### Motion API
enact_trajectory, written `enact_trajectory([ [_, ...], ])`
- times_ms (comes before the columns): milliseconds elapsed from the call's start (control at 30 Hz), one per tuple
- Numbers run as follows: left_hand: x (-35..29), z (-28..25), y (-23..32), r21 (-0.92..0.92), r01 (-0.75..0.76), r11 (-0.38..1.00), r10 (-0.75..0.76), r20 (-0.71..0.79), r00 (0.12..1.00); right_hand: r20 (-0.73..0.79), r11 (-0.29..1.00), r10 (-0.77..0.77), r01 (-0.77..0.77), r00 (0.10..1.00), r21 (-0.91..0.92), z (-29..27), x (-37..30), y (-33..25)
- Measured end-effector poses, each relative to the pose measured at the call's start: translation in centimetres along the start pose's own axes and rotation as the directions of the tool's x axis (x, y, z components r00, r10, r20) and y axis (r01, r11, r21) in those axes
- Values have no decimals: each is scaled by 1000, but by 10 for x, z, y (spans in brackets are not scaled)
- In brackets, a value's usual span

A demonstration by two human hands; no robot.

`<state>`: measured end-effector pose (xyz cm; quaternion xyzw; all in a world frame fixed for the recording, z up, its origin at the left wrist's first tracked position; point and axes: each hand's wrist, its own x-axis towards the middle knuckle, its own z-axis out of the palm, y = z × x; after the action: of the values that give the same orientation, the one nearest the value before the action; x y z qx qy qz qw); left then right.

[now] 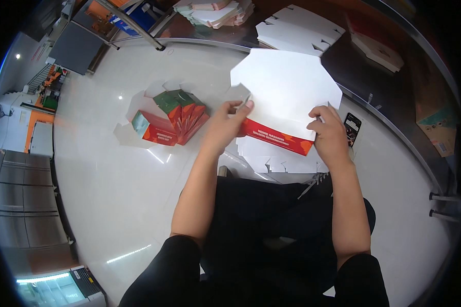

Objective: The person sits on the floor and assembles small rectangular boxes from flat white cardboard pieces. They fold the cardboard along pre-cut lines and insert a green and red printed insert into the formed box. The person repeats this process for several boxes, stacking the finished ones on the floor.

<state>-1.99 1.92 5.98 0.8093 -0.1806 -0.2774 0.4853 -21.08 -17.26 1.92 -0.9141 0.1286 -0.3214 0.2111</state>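
Note:
Between my hands is a partly folded cardboard box [292,77], white inside with a red printed front wall; its large white lid panel stands up at the back. My left hand [228,123] grips its left corner, thumb along the folded side flap. At the right corner my right hand [329,130] has its fingers curled over the edge. Below the box, close to my knees, lies a stack of flat white box blanks [287,162]. To the left on the floor sit several folded boxes [176,117], red and green, nested into one another.
A low dark table [363,77] runs along the far side and right. On it lie white flat blanks [299,29], a pile of printed cardboard [215,13] and a red-and-white stack [376,48]. A phone [351,128] rests right of my right hand. Steel cabinets [25,204] stand far left.

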Motion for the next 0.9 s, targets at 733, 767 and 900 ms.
enact_trajectory([
  [733,25,68,-36,-294,-117,949,152,97,984,-77,733,654,-604,753,315,-30,14,-2],
  [767,27,69,-37,-342,-80,936,121,99,988,-22,669,679,-606,734,430,-29,14,3],
  [900,32,62,-33,-505,85,859,-14,142,990,118,450,756,-641,644,622,-33,18,3],
])
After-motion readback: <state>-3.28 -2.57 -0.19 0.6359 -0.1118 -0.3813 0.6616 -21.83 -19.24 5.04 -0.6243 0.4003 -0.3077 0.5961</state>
